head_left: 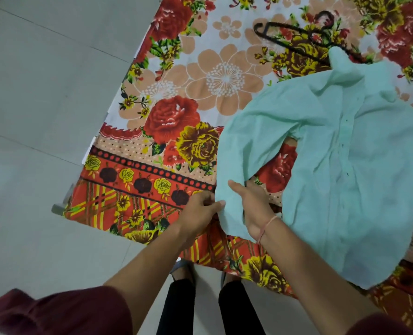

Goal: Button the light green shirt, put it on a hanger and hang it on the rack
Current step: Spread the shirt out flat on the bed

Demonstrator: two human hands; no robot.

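Soft, even indoor light fills the frame, and shadows are faint. The floor (38, 97) on the left looks dull grey. The shirt (345, 170) at right reads pale, its folds lightly shaded. Fine detail is smeared throughout; the sleeve (55, 310) at lower left looks stretched and blurry.

One shirt (345, 165), one hanger (257, 28), one bedsheet (224, 78), two hands (200, 206) (253, 204)

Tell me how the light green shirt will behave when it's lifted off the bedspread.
Probably floppy: the light green shirt lies wrinkled, its sleeve bending where the right hand and left hand hold it. Likely light, since the cloth looks thin.
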